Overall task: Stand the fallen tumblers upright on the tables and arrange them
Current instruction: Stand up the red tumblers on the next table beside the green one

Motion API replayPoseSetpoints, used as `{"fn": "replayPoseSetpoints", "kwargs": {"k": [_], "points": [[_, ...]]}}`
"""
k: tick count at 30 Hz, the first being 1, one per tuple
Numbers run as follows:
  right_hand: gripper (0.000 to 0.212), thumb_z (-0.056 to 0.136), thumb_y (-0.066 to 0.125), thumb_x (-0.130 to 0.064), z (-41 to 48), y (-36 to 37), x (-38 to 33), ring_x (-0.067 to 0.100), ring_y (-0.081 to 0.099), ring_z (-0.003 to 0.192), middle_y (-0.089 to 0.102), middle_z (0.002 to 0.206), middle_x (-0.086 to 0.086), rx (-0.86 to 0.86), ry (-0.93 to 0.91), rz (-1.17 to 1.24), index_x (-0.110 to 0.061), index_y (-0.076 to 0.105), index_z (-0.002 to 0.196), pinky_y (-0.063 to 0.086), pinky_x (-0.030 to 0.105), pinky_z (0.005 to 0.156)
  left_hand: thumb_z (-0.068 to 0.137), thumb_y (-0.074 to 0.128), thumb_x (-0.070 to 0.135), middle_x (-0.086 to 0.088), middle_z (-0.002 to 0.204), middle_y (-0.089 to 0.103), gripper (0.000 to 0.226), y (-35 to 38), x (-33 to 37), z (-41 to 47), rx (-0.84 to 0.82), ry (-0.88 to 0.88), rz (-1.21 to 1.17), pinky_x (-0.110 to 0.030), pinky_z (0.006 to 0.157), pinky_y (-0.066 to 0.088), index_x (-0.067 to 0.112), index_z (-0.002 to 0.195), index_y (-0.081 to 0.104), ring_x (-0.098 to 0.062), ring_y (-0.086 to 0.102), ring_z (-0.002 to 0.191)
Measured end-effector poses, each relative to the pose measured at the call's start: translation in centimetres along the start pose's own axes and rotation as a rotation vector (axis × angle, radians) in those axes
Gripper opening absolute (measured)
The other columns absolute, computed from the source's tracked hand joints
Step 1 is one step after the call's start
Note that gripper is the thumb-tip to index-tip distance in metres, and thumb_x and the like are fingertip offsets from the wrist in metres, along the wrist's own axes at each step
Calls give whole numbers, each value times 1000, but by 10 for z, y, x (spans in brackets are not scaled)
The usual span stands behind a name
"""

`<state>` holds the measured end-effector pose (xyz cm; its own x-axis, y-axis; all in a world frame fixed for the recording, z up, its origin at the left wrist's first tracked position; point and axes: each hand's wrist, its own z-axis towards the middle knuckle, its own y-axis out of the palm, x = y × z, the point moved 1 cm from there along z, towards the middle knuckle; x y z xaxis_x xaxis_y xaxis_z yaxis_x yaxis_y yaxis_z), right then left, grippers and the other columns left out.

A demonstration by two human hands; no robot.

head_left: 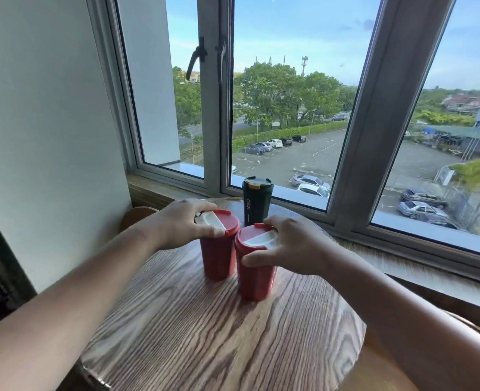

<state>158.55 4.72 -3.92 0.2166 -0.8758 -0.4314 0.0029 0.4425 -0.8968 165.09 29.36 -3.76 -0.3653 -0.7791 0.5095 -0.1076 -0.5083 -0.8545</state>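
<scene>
Two red tumblers with red-and-white lids stand upright side by side on the round wooden table (193, 328). My left hand (181, 222) grips the lid rim of the left red tumbler (217, 258) from above. The right red tumbler (254, 273) sits slightly nearer to me, and my right hand (292, 244) clasps its top, thumb on the near side. The two red cups almost touch. Behind them a dark green tumbler (255, 200) with a dark lid stands upright near the table's far edge, untouched.
A wooden window sill (374, 258) runs behind and to the right of the table, under a large window. A white wall (41, 136) rises at left. Rounded chair backs show at far left (137, 214) and lower right (476, 331).
</scene>
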Motion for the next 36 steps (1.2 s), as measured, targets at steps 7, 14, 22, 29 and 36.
{"fn": "replayPoseSetpoints", "kwargs": {"k": [7, 14, 22, 29, 36], "points": [[86, 75, 62, -79, 54, -51, 17, 21, 69, 96, 73, 112, 2, 87, -62, 151, -18, 63, 135, 59, 41, 83, 62, 66, 75, 7, 148, 57, 92, 1, -6, -1, -16, -60, -29, -41, 111, 43, 39, 146, 51, -12, 53, 129], [68, 81, 80, -49, 181, -51, 47, 29, 61, 121, 63, 139, 11, 55, -126, -78, -16, 61, 138, 48, 33, 93, 60, 75, 75, 20, 148, 47, 89, 3, -11, 2, -18, -100, -86, -34, 111, 40, 45, 141, 54, -6, 49, 130], [66, 76, 64, -79, 231, -13, 60, 18, 57, 74, 65, 88, 6, -14, 28, -209, -13, 64, 83, 46, 31, 59, 41, 71, 91, 21, 148, 48, 111, 5, -10, 2, -14, -113, -147, -22, 104, 36, 44, 141, 55, -2, 44, 134], [63, 80, 74, -43, 233, -32, 70, 27, 56, 115, 56, 142, 12, -236, -58, -13, -29, 59, 140, 53, 35, 92, 54, 76, 74, 19, 152, 45, 95, 6, -9, 1, -14, -131, -169, -26, 110, 34, 43, 142, 56, -3, 41, 139], [74, 75, 80, -60, 231, -32, 75, 29, 64, 107, 65, 125, 11, -161, -76, -169, -14, 64, 131, 57, 44, 94, 57, 79, 70, 22, 143, 54, 88, 6, -10, 0, -1, -127, -188, -30, 115, 38, 45, 139, 57, 6, 49, 130]]}}
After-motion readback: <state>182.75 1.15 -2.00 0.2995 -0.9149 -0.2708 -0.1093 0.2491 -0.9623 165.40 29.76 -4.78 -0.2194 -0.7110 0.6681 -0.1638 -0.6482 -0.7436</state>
